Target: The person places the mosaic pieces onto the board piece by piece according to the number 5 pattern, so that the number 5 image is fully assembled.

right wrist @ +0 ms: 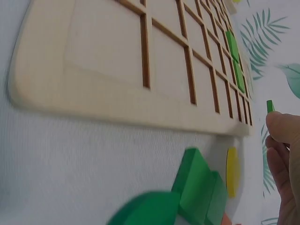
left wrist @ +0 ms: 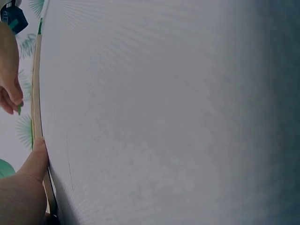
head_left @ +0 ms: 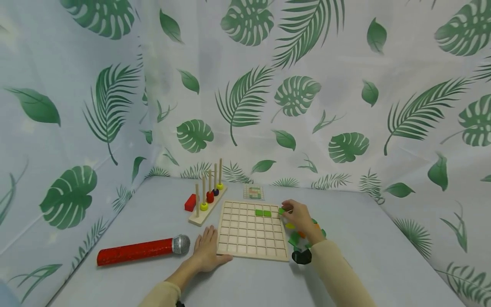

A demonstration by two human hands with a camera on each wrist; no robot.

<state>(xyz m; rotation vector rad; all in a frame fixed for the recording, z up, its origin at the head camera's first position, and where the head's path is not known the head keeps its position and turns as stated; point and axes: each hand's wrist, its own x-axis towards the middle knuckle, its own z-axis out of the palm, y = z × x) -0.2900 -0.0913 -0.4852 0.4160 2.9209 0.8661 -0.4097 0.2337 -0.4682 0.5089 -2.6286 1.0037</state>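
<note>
And the right hand has the green tile pinched between thumb and fingers, right by the right-hand rim of the board, toward the far edge of the worktop! The left hand lies flat, fingers straight, thumb touching the board's near edge. Room to move? A broad pale stretch runs out to the worktop's right edge, but loose pieces crowd just beside the board on that side. Leftward, the peg stand hems things in. The tile itself: bright green, thin, partly hidden by fingers, matching the colour of two green squares side by side on the board.
</note>
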